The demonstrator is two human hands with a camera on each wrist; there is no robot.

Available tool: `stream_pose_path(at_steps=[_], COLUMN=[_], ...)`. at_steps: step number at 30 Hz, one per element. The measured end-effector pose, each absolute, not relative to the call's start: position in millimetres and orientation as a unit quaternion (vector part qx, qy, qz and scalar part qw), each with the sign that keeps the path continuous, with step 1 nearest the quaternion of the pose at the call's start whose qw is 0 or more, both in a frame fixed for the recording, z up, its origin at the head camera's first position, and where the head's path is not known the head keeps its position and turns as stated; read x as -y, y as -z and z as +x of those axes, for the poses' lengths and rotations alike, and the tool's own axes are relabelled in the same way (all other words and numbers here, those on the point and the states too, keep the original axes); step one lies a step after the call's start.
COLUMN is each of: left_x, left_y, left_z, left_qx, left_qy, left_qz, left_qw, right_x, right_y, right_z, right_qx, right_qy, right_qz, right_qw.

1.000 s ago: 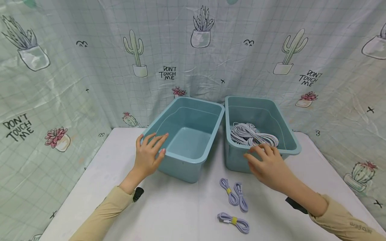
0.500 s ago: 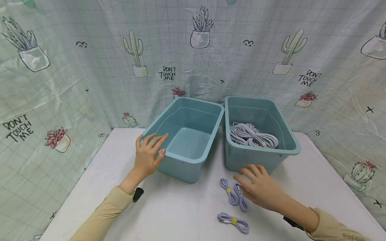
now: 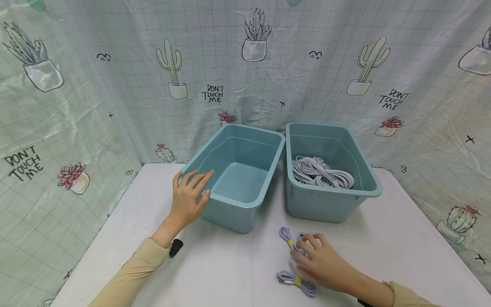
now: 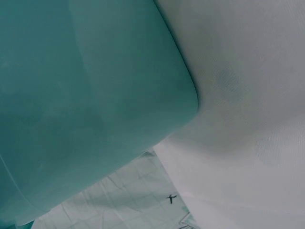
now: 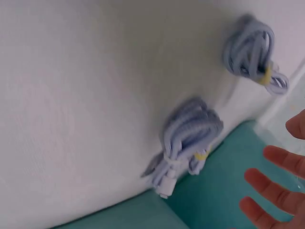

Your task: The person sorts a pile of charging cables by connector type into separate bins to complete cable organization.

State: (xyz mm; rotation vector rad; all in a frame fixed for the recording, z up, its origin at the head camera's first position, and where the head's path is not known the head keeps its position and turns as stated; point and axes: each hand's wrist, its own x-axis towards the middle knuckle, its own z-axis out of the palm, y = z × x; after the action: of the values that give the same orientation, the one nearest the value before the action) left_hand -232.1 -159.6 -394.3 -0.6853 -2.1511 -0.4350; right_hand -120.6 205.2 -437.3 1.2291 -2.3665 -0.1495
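Observation:
My left hand (image 3: 187,199) rests at the near left corner of the left blue-green bin (image 3: 230,216), fingers spread over its rim. That bin's wall (image 4: 119,71) fills much of the left wrist view, where no fingers show. My right hand (image 3: 324,265) hovers over the lilac cable bundles, its fingers loosely bent and apart with nothing between them. One bundle with a yellow tie (image 3: 285,235) lies beside a second bundle (image 3: 300,236), partly hidden by the fingers. Nearer the front lies a third yellow-tied bundle (image 3: 285,277). The right wrist view shows paired bundles (image 5: 193,126) and a single bundle (image 5: 250,47).
A second blue-green bin (image 3: 318,206) stands to the right at the back, holding coiled white cables (image 3: 326,175). Both bins stand on a white-covered table (image 3: 215,268). A cactus-print curtain (image 3: 314,89) hangs behind and at the sides.
My right hand has moved from the right bin's near rim, down and toward the front, to above the lilac cable bundles. My left hand has stayed in place.

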Motion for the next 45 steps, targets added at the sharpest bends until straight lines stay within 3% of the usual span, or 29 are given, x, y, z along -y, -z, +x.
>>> stream_pose_path(at_steps=[14,26,35,45], left_x=[159.5,159.6,160.0,159.8], left_y=[393.9,394.6,395.1,395.2], left_z=[-232.2,-231.5,-231.3,-231.7], left_qx=[0.852,0.854,0.855,0.854], left_qy=[0.175,0.175,0.173,0.172], left_qz=[-0.272,-0.271,-0.270,-0.270], left_qw=[0.412,0.408,0.407,0.410], right_x=[-203.2,-202.0,-200.7,-199.4], right_y=[460.0,465.1,469.2,464.2], right_z=[-113.0,-104.9,-103.7,-107.9], right_qx=[0.849,0.868,0.860,0.865], right_qy=[0.042,0.073,0.077,0.079], right_qz=[0.477,0.467,0.470,0.460], right_qw=[0.222,0.151,0.185,0.185])
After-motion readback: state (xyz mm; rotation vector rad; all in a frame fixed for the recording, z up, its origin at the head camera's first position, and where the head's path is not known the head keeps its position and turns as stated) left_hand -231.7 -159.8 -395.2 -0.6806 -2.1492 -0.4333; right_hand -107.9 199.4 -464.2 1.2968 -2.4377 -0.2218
